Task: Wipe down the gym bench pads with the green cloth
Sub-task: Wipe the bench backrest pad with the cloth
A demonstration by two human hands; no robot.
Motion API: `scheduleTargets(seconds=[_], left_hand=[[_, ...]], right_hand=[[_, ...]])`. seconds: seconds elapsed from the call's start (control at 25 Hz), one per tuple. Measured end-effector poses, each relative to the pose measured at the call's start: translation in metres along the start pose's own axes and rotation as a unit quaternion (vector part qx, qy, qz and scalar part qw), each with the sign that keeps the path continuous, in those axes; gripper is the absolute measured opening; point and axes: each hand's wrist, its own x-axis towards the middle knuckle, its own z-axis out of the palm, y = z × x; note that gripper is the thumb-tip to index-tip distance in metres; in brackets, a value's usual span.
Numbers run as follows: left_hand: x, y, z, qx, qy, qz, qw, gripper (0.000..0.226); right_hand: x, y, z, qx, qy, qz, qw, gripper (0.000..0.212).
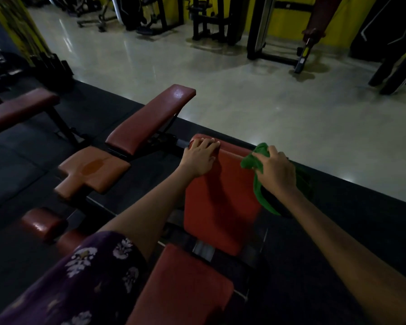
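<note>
Cloth point(256, 164) soft, light (bunches easily); right hand point(277, 171) fingers curled gripping it; left hand point(200, 158) flat, steadying back pad point(223, 195).

Smooth red vinyl-like bench pad point(220, 195), soft green cloth point(253, 161), glossy floor point(267, 102)

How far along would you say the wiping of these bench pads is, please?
Done: cannot be told from sheen alone; the neighbouring bench's seat pad shows a darker patch, perhaps damp. In hand: the right hand grips the green cloth at the right edge of the back pad, while the left hand rests on its top. Left: probably the near seat pad.
</note>
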Motion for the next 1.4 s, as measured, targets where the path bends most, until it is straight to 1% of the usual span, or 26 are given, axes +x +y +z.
scheduleTargets(seconds=[0.12, 0.2, 0.36, 0.48, 0.6, 0.68, 0.76, 0.88, 0.96, 1.04, 1.12, 1.2, 1.24, 1.36, 1.4], left_hand=[[0.005, -0.004, 0.000, 0.020, 0.041, 0.012, 0.999, 0.048], [0.005, -0.004, 0.004, 0.014, 0.077, 0.022, 0.997, 0.046], [0.000, -0.002, 0.019, -0.042, 0.127, 0.019, 0.991, 0.044], [-0.001, 0.002, 0.024, -0.073, 0.161, 0.006, 0.984, 0.044], [-0.002, 0.003, 0.029, -0.060, 0.172, 0.008, 0.983, 0.052], [-0.005, 0.002, 0.029, -0.065, 0.144, 0.005, 0.987, 0.051], [-0.006, 0.000, 0.030, -0.086, 0.092, 0.000, 0.992, 0.059], [-0.006, -0.005, 0.031, -0.093, 0.075, 0.000, 0.993, 0.065], [-0.005, -0.007, 0.034, -0.095, 0.091, -0.002, 0.991, 0.062], [-0.004, -0.007, 0.039, -0.095, 0.115, -0.002, 0.989, 0.060], [-0.004, -0.005, 0.043, -0.089, 0.134, 0.002, 0.987, 0.059], [-0.002, -0.007, 0.043, -0.088, 0.150, 0.015, 0.985, 0.056], [0.000, -0.011, 0.042, -0.081, 0.162, 0.031, 0.983, 0.055], [0.007, -0.026, 0.040, -0.027, 0.189, 0.104, 0.976, 0.053], [0.011, -0.031, 0.038, -0.016, 0.197, 0.132, 0.971, 0.050]], right_hand=[[0.024, -0.023, 0.002, 0.032, -0.021, -0.034, 0.999, 0.039], [0.021, -0.020, 0.002, 0.032, -0.024, -0.051, 0.998, 0.040], [0.002, -0.001, 0.004, 0.016, -0.011, -0.034, 0.999, 0.040], [0.024, -0.018, 0.002, 0.043, -0.021, -0.014, 0.999, 0.038], [0.024, -0.025, 0.004, 0.050, -0.015, -0.047, 0.998, 0.038], [0.011, -0.011, 0.003, 0.048, -0.010, -0.066, 0.997, 0.040], [0.003, 0.002, 0.002, 0.050, -0.014, -0.051, 0.997, 0.041], [0.016, -0.009, -0.001, 0.066, -0.014, -0.019, 0.998, 0.039], [0.020, -0.019, 0.002, 0.061, -0.021, -0.046, 0.997, 0.039], [0.017, -0.011, 0.003, 0.056, -0.025, -0.065, 0.996, 0.041], [0.014, 0.001, 0.003, 0.055, -0.017, -0.024, 0.998, 0.039], [0.011, -0.007, 0.005, 0.062, 0.002, 0.036, 0.997, 0.037], [0.011, -0.017, 0.008, 0.065, 0.014, 0.046, 0.997, 0.037], [0.010, -0.032, 0.012, 0.060, 0.030, 0.011, 0.998, 0.037], [0.010, -0.030, 0.012, 0.061, 0.028, 0.021, 0.998, 0.038]])
